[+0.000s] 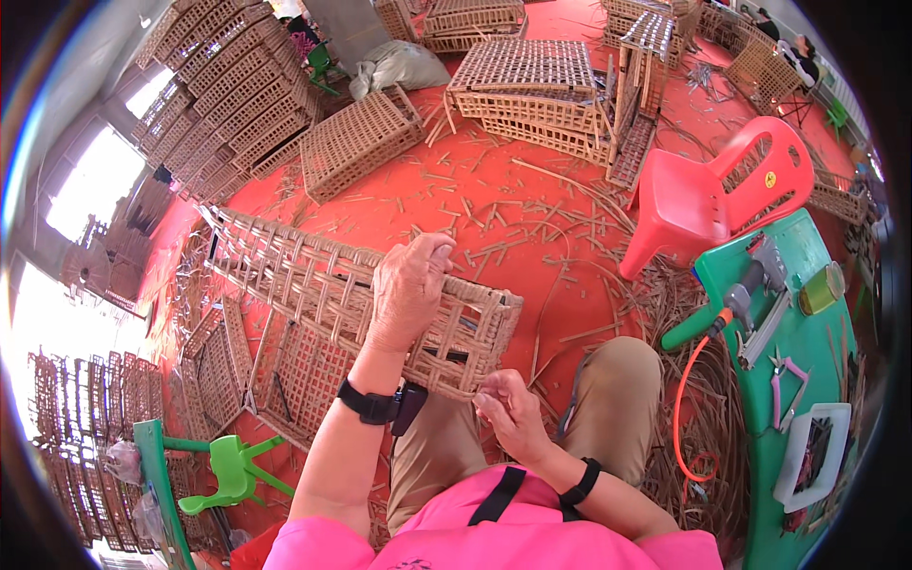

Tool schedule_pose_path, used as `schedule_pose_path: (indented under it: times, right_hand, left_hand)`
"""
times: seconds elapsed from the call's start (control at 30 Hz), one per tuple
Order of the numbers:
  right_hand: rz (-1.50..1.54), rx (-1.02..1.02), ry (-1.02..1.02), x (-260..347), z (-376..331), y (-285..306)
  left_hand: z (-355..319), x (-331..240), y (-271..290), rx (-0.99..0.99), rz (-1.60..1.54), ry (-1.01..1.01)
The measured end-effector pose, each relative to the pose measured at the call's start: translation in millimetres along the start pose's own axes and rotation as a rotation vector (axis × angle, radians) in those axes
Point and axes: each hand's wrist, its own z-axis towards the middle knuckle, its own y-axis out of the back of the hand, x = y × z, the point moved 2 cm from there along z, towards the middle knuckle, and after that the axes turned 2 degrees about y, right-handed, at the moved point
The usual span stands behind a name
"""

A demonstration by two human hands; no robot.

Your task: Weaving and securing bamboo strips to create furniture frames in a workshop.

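Observation:
A long woven wicker frame (pixel 313 285) lies slantwise in front of me, its near end above my lap. Over its upper rim my left hand (pixel 410 285) is closed in a fist, and what its fingers hold, if anything, is hidden. My right hand (pixel 516 416) pinches at the lower corner of the frame's near end; the thing between its fingertips is too small to make out. A thin strip curves over the floor just beyond the frame. Both wrists wear black bands.
At right, a green table (pixel 788 361) bears a staple gun (pixel 755 285), pink-handled snips (pixel 787 389) and a white tray (pixel 790 492). Beyond my right knee stands a red chair (pixel 693 195). Wicker frames (pixel 527 71) are stacked around; cut strips litter the red floor (pixel 380 204). People sit far right.

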Motion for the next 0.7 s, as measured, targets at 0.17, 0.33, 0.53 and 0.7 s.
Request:
schedule_pose_path:
  times: [0.17, 0.33, 0.53, 0.7]
  right_hand:
    - [-0.020, 0.000, 0.007, 0.9, 0.0, 0.0]
    - [-0.076, 0.017, 0.100, 8.0, 3.8, 1.3]
    - [-0.131, 0.001, -0.014, 8.3, -1.6, -3.9]
    - [-0.071, 0.027, 0.061, -8.7, -1.5, -6.9]
  left_hand:
    - [0.2, 1.6, -0.4, -0.012, -0.047, 0.022]
    - [2.9, -0.2, -0.6, -0.003, -0.043, 0.032]
    - [-4.1, 11.8, -2.9, -0.030, -0.004, -0.014]
    - [-3.2, -2.3, 3.0, -0.027, -0.104, 0.062]
